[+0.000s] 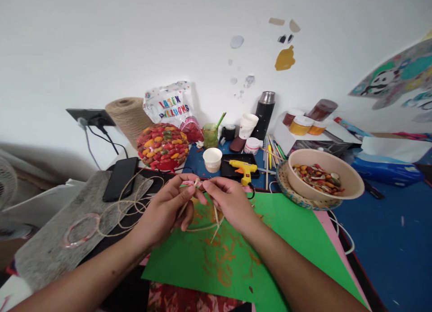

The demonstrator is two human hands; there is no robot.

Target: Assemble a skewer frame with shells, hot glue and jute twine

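Observation:
Above the green sheet (290, 244), my left hand (173, 202) is closed on a small pinkish piece (189, 183) whose shape is mostly hidden by the fingers. Tan twine (196, 182) passes round this piece. My right hand (231, 202) pinches the twine close beside it, thumb and forefinger together. Two loose ends hang below the right fingers, and a loop dips between both hands. More twine runs in loose coils to the left, over the phone (120, 179) and the grey mat. Orange paint smears mark the sheet.
Behind the hands are a painted ball (162, 146), a twine spool (130, 118), a balloon bag (170, 103), a paper cup (212, 160) and a yellow glue gun (245, 168). At right, a bowl (326, 152) of coloured shells or seeds sits on a woven tray. A clear pinkish ring (81, 230) lies left.

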